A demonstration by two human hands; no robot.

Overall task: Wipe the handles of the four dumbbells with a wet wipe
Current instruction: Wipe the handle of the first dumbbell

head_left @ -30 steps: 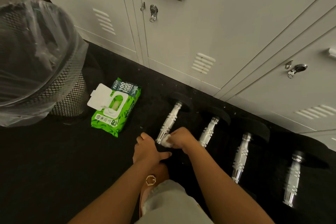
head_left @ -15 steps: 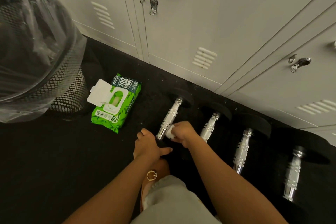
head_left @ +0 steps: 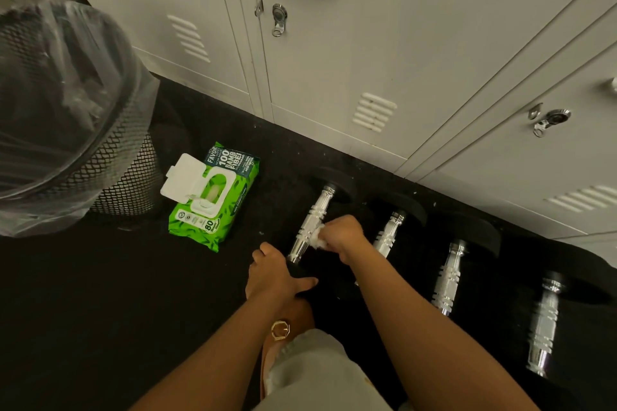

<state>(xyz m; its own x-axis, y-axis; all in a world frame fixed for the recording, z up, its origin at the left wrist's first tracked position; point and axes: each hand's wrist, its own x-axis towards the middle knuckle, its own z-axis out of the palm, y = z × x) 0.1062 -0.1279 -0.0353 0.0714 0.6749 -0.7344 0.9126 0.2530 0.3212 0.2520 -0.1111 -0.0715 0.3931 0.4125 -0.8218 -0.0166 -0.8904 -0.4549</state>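
Several black dumbbells with chrome handles lie in a row on the dark floor by the lockers. My right hand (head_left: 344, 233) presses a crumpled white wet wipe (head_left: 317, 239) against the middle of the leftmost dumbbell's handle (head_left: 309, 222). My left hand (head_left: 272, 275) rests flat on that dumbbell's near black head, fingers spread over it. To the right lie the second handle (head_left: 389, 233), partly hidden by my right arm, the third handle (head_left: 447, 277) and the fourth handle (head_left: 544, 324).
A green wet wipe pack (head_left: 213, 197) with its white lid flipped up lies on the floor to the left. A mesh waste bin (head_left: 110, 173) lined with clear plastic stands at far left. Grey lockers (head_left: 334, 60) run along the back.
My right hand has slid the wipe up the leftmost handle, from its near end to about the middle. My left hand stays on the near head.
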